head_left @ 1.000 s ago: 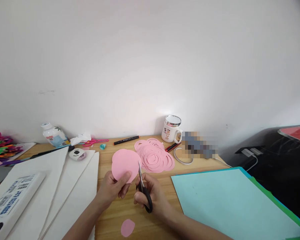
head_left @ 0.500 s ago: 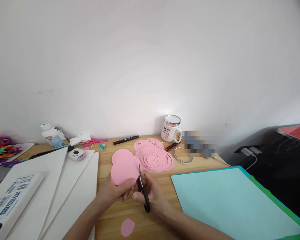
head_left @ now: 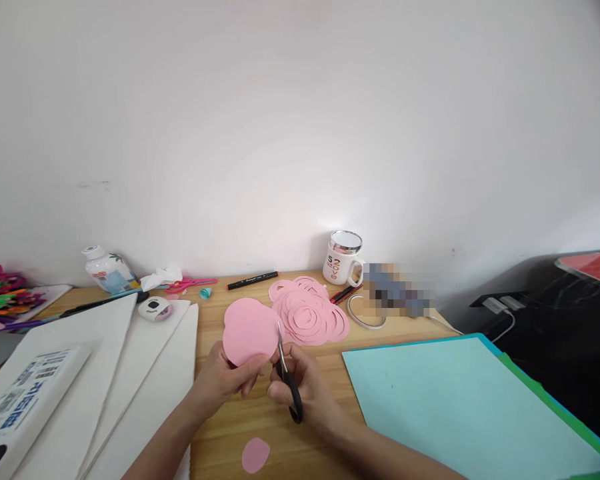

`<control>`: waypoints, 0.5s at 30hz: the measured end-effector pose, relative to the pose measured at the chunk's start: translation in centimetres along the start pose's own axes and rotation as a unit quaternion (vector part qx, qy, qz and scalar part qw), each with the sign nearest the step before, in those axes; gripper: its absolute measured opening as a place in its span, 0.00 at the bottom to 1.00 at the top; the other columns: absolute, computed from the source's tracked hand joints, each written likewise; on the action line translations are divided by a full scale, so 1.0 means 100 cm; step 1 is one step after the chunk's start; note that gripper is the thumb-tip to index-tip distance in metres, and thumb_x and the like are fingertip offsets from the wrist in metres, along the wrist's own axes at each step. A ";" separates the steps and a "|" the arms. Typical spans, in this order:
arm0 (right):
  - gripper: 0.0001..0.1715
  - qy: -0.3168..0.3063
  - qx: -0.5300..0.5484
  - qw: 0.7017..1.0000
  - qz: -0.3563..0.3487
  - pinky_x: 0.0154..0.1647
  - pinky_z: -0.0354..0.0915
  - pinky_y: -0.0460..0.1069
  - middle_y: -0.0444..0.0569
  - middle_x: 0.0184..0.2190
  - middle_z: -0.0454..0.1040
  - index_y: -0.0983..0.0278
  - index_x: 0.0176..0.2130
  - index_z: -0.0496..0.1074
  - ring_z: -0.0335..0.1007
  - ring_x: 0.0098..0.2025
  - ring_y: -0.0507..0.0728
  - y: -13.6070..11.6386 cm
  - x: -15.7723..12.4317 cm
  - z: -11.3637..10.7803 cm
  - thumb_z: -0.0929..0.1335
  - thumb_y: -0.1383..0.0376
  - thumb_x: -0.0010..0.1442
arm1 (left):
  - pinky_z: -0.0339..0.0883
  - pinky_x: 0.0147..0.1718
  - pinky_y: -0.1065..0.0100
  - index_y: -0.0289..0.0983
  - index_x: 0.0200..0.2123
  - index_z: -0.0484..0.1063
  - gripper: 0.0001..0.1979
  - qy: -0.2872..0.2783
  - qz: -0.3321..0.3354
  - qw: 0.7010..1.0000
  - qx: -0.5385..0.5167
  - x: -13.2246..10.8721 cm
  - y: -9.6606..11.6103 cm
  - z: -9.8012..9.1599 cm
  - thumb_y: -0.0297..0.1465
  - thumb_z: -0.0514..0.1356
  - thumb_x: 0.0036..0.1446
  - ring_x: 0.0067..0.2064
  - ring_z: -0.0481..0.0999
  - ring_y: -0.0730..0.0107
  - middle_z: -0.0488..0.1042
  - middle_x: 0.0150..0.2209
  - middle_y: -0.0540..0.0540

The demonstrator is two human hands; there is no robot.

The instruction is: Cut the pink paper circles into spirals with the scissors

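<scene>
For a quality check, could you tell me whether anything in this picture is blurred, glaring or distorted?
Head view: pixelated patch beside the mug; soft glare on the wall above it; left hand, paper, right hand and scissors sharp; table edge bows, fisheye-like.

A pixelated patch [head_left: 399,290] beside the mug [head_left: 341,261] hid whatever lay there. The scissors [head_left: 286,373] showed only blade tips and one black loop — the rest sat inside the right grip [head_left: 307,390]. The left grip [head_left: 220,377] covered the lower rim of the pink paper disc [head_left: 250,330]. The white box [head_left: 27,397] and the bundle of coloured sticks [head_left: 0,297] were cut off by the left edge — the teal sheet [head_left: 460,407] by the bottom. The bottle [head_left: 107,270] label was too small to read.
</scene>
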State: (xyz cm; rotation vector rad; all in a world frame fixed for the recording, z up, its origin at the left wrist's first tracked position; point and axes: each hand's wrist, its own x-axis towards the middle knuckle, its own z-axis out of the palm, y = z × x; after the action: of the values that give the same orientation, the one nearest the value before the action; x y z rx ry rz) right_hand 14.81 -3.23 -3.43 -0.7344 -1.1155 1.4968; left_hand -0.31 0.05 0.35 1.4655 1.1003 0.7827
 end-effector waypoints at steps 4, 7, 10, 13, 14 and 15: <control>0.23 0.000 0.004 1.000 -0.001 0.17 0.49 0.42 0.36 0.17 0.61 0.62 0.32 0.62 0.50 0.17 0.46 0.002 -0.001 0.000 0.74 0.55 0.42 | 0.50 0.15 0.75 0.34 0.16 0.67 0.17 0.000 0.003 1.000 0.010 0.000 0.002 0.000 0.40 0.61 0.48 0.14 0.55 0.80 0.59 0.09 0.54; 0.20 0.009 -0.002 1.000 0.003 0.16 0.51 0.42 0.36 0.17 0.62 0.62 0.31 0.63 0.51 0.17 0.46 0.003 -0.001 -0.001 0.74 0.58 0.43 | 0.50 0.15 0.75 0.34 0.11 0.62 0.22 -0.012 0.005 1.000 0.027 0.000 0.003 -0.002 0.41 0.59 0.49 0.14 0.55 0.80 0.59 0.08 0.53; 0.17 0.017 -0.006 1.000 0.025 0.15 0.52 0.41 0.35 0.16 0.62 0.62 0.30 0.63 0.53 0.15 0.46 0.006 -0.001 -0.002 0.73 0.61 0.43 | 0.50 0.16 0.74 0.35 0.09 0.60 0.24 -0.012 0.007 0.999 0.037 0.000 0.002 -0.004 0.41 0.58 0.49 0.14 0.55 0.80 0.59 0.09 0.53; 0.18 0.024 0.000 0.999 0.041 0.14 0.55 0.41 0.34 0.14 0.63 0.62 0.30 0.62 0.56 0.14 0.47 0.009 -0.001 -0.004 0.73 0.61 0.42 | 0.50 0.15 0.74 0.35 0.10 0.60 0.23 -0.001 0.011 0.999 0.031 0.000 0.001 -0.004 0.41 0.58 0.50 0.14 0.55 0.80 0.59 0.09 0.53; 0.18 0.027 0.002 0.999 0.040 0.14 0.56 0.42 0.34 0.14 0.63 0.62 0.30 0.62 0.57 0.14 0.47 0.009 -0.001 -0.004 0.73 0.61 0.42 | 0.50 0.15 0.74 0.35 0.10 0.60 0.23 0.006 0.011 1.000 0.020 0.001 0.001 -0.004 0.41 0.58 0.50 0.14 0.56 0.80 0.59 0.09 0.53; 0.19 0.030 0.002 0.999 0.038 0.14 0.56 0.42 0.34 0.13 0.63 0.62 0.30 0.62 0.57 0.14 0.47 0.010 -0.001 -0.004 0.73 0.61 0.42 | 0.49 0.15 0.75 0.35 0.11 0.60 0.23 0.014 0.011 1.000 0.005 0.001 0.001 -0.004 0.42 0.58 0.50 0.14 0.56 0.80 0.59 0.09 0.53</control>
State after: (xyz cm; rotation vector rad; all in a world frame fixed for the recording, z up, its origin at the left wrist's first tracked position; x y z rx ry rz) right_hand 14.81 -3.22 -4.54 -0.8225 -1.0496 1.5296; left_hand -0.58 0.32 0.48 1.4805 1.1122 0.8174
